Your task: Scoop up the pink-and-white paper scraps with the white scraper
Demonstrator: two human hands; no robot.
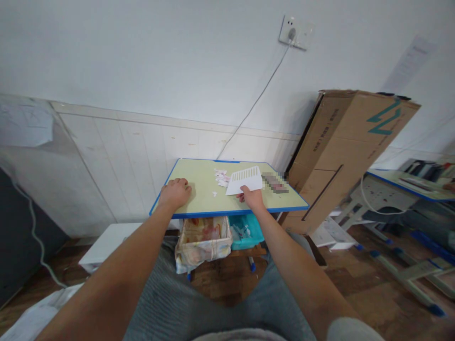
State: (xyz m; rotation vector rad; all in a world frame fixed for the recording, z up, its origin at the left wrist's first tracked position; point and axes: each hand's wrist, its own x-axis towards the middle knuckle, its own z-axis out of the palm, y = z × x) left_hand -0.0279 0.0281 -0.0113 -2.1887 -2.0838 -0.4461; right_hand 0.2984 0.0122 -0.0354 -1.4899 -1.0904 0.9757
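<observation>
My right hand (251,198) pinches a white card (245,181) by its lower edge, the thumb on top. A row of narrow slots or stripes runs across the card's upper part. It is held tilted over the pale green desk (199,201) with blue edging. Just left of the card lies a loose pile of small white and pinkish paper pieces (222,178). One small white piece (214,193) sits apart, nearer the front. My left hand (175,193) rests on the desk's left side, fingers curled in; nothing shows in it.
Under the desktop are a cloth-lined basket (202,253) and a turquoise bin (245,242) with whitish bits inside. A pixelated flat object (275,183) lies on the desk's right. A tall cardboard box (341,156) leans beside it. A cable (256,100) hangs from the wall socket behind the desk.
</observation>
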